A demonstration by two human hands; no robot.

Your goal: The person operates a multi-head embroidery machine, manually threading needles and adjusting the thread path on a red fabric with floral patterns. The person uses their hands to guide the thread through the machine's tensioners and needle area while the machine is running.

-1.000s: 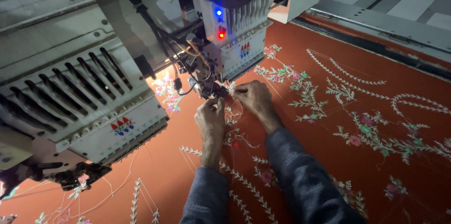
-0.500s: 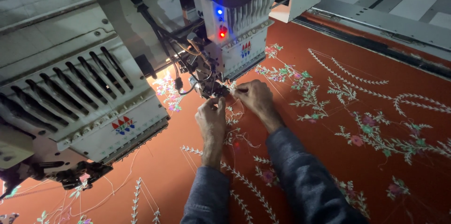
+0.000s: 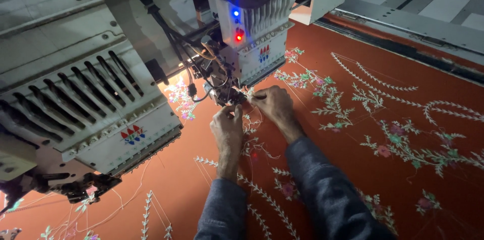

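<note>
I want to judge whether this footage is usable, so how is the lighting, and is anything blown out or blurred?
Head view: dim overall, with a small bright lamp glow on the rust-orange embroidered cloth beneath the white embroidery machine head; its blue and red indicator lights flare; both hands are lit and sharp; the upper corners fall dark; wide-angle bending at the edges.

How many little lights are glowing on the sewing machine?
2. A blue light glows on the machine head above the hands, and a red light sits just below it. Others may be hidden.
</note>
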